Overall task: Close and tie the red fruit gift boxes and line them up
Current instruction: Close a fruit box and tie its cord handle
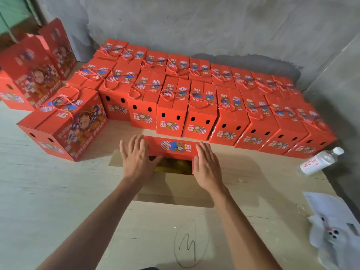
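**Straight ahead at twelve o'clock: most boxes tied, one still open under my hands**

Right below the headcam, I have the open box (176,158) in front of me, sitting on pale cardboard sheets (243,191) spread over the floor. My left hand (136,158) lies flat with straight fingers on the left end of its far red flap (175,148), and my right hand (206,166) lies flat on the right end; neither grasps anything, both just press. Yellow fruit (171,166) shows through the gap between my hands, and the near brown flap (175,188) lies folded outward toward me. So I judge this box is at the flap-folding step, with closing and tying yet to do.

From eleven to two o'clock, the lined-up boxes (202,112) stand in rows against the grey wall (194,26), touching side to side, tops shut and red cord handles (169,96) drawn across them. I judge those finished. At ten o'clock a separate closed box (64,123) sits turned at an angle, near the row but not in line, so it probably needs placing. Farther out at ten o'clock, taller open boxes (31,73) stand with flaps up; I judge these remain to be done.

Readable writing: "FRESH FRUIT" runs along the angled box's side, beside a cartoon figure. Other print on the boxes is too small for me to read. At three o'clock a water bottle (319,160) lies tilted with a red-lettered label I cannot read. At four o'clock lies a white plastic bag (335,230).
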`<state>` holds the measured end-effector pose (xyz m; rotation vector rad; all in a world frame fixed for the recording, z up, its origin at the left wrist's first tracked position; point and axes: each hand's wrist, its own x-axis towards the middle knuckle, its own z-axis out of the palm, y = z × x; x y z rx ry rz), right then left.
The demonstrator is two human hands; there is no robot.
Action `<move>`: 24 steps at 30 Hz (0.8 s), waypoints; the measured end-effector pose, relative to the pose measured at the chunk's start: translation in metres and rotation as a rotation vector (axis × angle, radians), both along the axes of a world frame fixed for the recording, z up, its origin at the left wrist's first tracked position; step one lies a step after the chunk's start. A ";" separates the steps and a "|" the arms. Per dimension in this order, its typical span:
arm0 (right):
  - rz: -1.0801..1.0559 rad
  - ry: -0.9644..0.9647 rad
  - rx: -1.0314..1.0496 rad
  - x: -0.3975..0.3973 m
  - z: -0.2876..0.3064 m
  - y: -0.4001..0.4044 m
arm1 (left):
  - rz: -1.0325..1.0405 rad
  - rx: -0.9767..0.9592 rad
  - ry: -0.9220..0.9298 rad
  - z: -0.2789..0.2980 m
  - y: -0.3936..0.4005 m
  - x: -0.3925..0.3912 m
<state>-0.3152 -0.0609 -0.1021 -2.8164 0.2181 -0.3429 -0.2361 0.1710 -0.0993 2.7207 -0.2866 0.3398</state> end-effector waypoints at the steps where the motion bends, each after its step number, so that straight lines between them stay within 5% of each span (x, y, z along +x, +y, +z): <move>1: 0.003 0.001 0.002 0.000 0.000 0.000 | 0.078 -0.054 0.007 -0.002 0.009 -0.007; 7: 0.015 -0.004 0.014 0.002 -0.004 -0.001 | 0.424 -0.448 0.350 0.011 0.059 -0.021; 11: 0.026 -0.018 0.051 0.002 -0.002 -0.001 | 0.258 -0.819 0.139 0.025 0.053 -0.032; 16: 0.030 -0.039 0.082 0.002 -0.002 -0.002 | -0.192 -0.463 -0.019 0.016 0.027 -0.038; 24: 0.039 -0.036 0.243 0.002 -0.001 -0.004 | -0.365 -0.155 0.128 0.003 0.051 -0.019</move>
